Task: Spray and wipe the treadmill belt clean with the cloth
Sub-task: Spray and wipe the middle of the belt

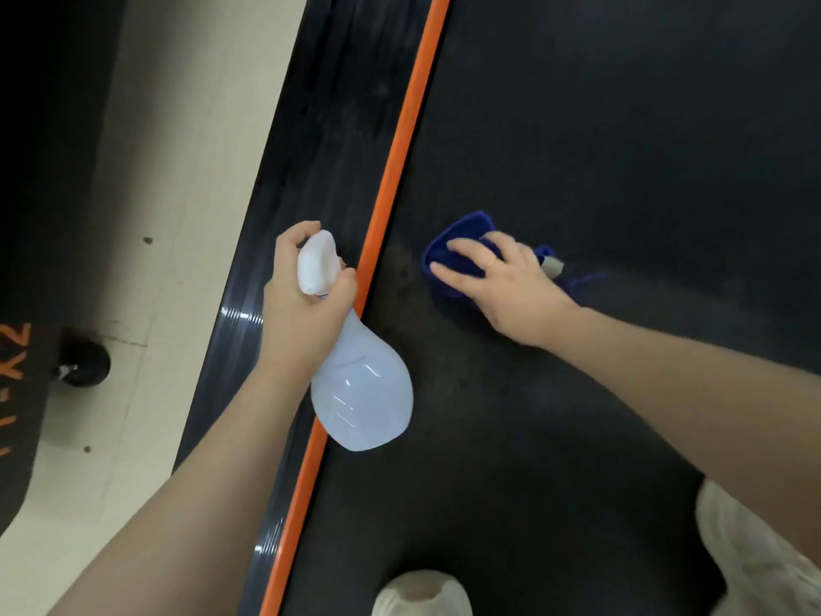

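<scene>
Right hand flat, fingers spread, pressing blue cloth under fingertips onto treadmill belt. Left hand fingers curled round spray bottle neck, orange stripe just beyond knuckles.

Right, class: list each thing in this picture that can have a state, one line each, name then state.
Spray bottle: held off the belt, tilted, nozzle end away from the camera.
Left hand: grips the spray bottle's neck and trigger head.
Blue cloth: bunched, flat on the belt.
Right hand: fingers straight, presses on the blue cloth.
Treadmill belt: dark, with a smudged patch beside the blue cloth.
Orange strip: runs along the belt's edge.
</scene>
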### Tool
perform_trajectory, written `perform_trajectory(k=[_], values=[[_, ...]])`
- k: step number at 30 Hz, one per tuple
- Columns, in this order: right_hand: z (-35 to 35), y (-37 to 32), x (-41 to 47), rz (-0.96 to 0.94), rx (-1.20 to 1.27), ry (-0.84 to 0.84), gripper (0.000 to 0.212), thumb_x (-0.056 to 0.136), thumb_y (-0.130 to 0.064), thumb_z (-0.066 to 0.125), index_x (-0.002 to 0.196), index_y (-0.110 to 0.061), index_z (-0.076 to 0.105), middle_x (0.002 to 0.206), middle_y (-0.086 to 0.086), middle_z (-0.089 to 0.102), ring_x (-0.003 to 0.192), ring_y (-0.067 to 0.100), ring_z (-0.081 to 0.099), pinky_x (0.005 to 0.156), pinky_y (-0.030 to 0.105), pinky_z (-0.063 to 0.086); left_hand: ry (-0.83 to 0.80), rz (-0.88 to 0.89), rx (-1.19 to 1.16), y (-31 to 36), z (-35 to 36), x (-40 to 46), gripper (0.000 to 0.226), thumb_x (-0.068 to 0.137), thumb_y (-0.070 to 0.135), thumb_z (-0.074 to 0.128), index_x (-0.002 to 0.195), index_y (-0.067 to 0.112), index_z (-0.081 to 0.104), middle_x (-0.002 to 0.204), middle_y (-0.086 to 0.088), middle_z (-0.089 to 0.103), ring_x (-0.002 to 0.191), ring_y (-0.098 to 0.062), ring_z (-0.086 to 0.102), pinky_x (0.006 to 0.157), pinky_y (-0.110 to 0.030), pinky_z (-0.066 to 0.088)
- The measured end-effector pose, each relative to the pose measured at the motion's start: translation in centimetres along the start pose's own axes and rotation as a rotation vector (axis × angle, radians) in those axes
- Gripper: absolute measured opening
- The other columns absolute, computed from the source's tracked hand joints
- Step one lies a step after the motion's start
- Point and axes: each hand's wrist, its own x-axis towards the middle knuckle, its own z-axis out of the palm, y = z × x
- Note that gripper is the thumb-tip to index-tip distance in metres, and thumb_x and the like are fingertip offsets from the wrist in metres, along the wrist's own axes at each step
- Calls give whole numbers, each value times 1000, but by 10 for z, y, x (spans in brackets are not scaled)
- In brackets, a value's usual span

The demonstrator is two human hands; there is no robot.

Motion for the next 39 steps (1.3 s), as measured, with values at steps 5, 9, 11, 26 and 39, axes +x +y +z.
perform_trajectory(k=[5, 9, 11, 26, 39], values=[[5, -34, 32, 369, 96, 129, 60, 78, -3, 61, 134, -22, 51, 134, 12, 45, 108, 42, 38, 81, 47, 40, -138, -14, -175, -17, 4, 8, 64, 71, 26, 67, 131, 30, 43, 122, -10, 54, 104, -15, 59, 86, -29, 51], [27, -76, -9, 88, 58, 198, 49, 76, -14, 49, 122, -24, 61, 120, 7, 40, 88, 31, 36, 65, 40, 45, -186, 17, -268, -24, 1, 9, 68, 69, 23, 69, 132, 25, 44, 118, -13, 55, 97, -9, 59, 82, -23, 49], [21, -64, 12, 110, 40, 267, 48, 76, -13, 43, 118, -24, 64, 116, 9, 46, 84, 33, 40, 62, 39, 44, -213, 37, -297, -28, 0, 10, 68, 67, 27, 68, 131, 24, 43, 111, -10, 56, 97, -10, 59, 84, -26, 50], [5, -54, 67, 282, 40, 314, 34, 84, -31, 43, 104, -24, 69, 99, 13, 61, 71, 36, 52, 56, 40, 46, -242, 109, -266, -39, -4, 14, 61, 68, 32, 66, 125, 36, 45, 123, -11, 54, 110, -30, 57, 94, -46, 52], [5, -25, 61, 408, -18, 415, 27, 77, -12, 69, 102, -21, 71, 97, 18, 61, 64, 36, 52, 56, 38, 48, -238, 121, -284, -37, -2, 13, 61, 68, 32, 66, 126, 31, 45, 121, -9, 54, 103, -10, 60, 86, -28, 54]])
